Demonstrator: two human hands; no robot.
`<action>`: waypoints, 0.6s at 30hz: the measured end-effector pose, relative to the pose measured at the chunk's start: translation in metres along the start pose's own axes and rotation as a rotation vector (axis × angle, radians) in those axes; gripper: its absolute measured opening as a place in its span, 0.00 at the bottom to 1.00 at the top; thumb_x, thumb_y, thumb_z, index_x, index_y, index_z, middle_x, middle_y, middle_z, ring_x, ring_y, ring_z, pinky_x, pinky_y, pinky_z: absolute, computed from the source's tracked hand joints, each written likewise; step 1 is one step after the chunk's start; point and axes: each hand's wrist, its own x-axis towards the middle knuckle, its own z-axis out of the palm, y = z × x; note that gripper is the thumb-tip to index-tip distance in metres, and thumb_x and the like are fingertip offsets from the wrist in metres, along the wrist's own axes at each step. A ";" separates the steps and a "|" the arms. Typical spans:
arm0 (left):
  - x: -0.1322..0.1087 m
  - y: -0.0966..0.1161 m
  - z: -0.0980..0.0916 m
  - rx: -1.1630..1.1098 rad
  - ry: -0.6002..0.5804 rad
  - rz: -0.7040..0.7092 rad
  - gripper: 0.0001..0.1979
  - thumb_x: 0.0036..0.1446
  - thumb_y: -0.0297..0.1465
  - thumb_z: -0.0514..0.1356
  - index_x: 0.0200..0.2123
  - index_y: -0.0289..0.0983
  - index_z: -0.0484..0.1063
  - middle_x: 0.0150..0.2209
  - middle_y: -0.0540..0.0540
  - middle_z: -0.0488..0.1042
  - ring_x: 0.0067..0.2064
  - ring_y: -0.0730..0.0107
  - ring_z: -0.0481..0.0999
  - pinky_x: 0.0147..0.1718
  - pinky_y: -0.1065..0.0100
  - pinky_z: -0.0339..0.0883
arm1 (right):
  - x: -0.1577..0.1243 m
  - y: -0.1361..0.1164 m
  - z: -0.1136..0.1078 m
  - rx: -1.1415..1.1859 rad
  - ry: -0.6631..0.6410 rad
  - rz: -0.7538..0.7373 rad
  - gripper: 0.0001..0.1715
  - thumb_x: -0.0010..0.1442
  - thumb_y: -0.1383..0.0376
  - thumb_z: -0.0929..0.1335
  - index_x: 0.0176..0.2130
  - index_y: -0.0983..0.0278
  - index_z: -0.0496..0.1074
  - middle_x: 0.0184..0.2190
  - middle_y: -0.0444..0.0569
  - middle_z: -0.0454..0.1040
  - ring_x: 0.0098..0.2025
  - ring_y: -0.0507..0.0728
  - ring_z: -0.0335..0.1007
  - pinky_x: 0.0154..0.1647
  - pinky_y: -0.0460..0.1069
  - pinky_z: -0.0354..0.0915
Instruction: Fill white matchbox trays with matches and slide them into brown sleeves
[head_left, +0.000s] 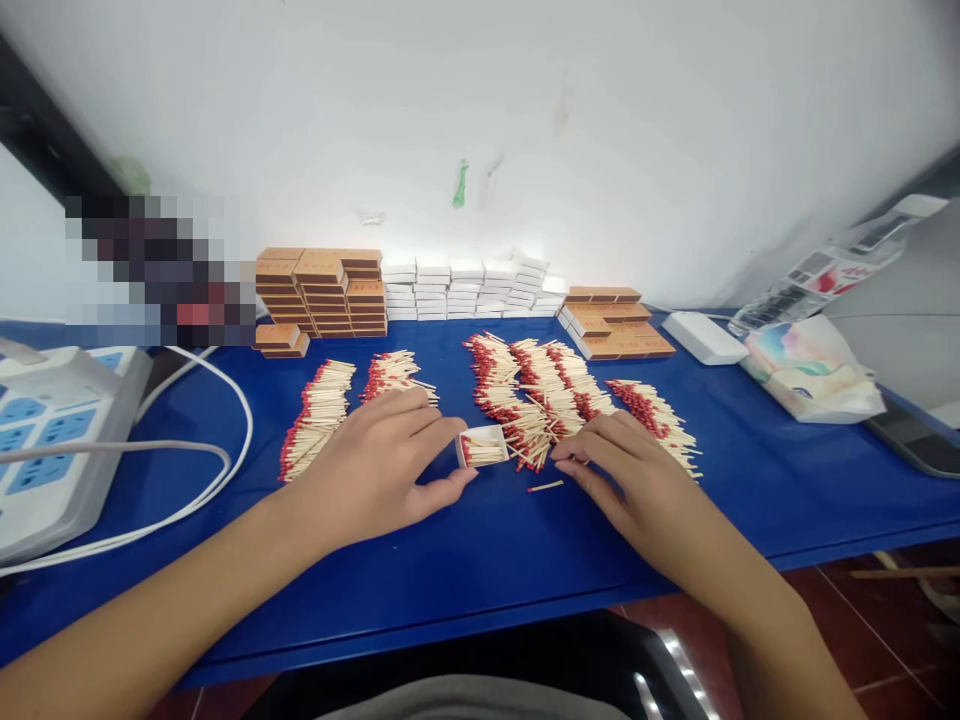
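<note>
A small white matchbox tray (484, 447) with red-tipped matches inside lies on the blue table. My left hand (394, 455) grips its left end between thumb and fingers. Just right of the tray, my right hand (626, 465) has thumb and fingertips pinched together beside a pile of matches (532, 430); whatever is between them is too small to make out. One loose match (545, 487) lies in front of that pile. More matches form rows at the left (319, 415), behind my left hand (394, 372) and at the right (656, 420).
Along the wall stand brown matchboxes (322, 295), white trays (465, 290) and more brown boxes (619, 325). A power strip (75, 490) with white cables (244, 420) is at the left. A white adapter (705, 338) and a tissue pack (810, 370) lie at the right.
</note>
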 end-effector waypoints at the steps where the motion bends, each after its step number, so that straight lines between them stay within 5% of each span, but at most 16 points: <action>1: 0.000 0.000 0.000 0.002 0.001 0.000 0.11 0.68 0.36 0.63 0.46 0.35 0.76 0.29 0.48 0.73 0.35 0.62 0.71 0.38 0.60 0.69 | -0.001 0.004 -0.001 -0.017 0.023 -0.004 0.07 0.74 0.67 0.65 0.47 0.59 0.73 0.43 0.50 0.73 0.47 0.60 0.67 0.51 0.57 0.66; 9: 0.001 -0.001 -0.001 0.015 -0.001 0.006 0.10 0.68 0.36 0.62 0.45 0.35 0.76 0.29 0.48 0.73 0.35 0.62 0.71 0.37 0.60 0.69 | -0.018 0.028 -0.018 -0.040 -0.019 0.036 0.07 0.73 0.63 0.67 0.46 0.58 0.76 0.43 0.51 0.74 0.47 0.62 0.71 0.51 0.60 0.68; 18: 0.001 0.000 0.000 0.021 0.006 0.011 0.11 0.68 0.36 0.62 0.47 0.36 0.76 0.29 0.47 0.74 0.35 0.63 0.72 0.36 0.62 0.69 | -0.023 0.028 -0.017 -0.025 -0.040 0.077 0.09 0.73 0.59 0.67 0.48 0.56 0.78 0.44 0.51 0.75 0.48 0.62 0.72 0.52 0.59 0.70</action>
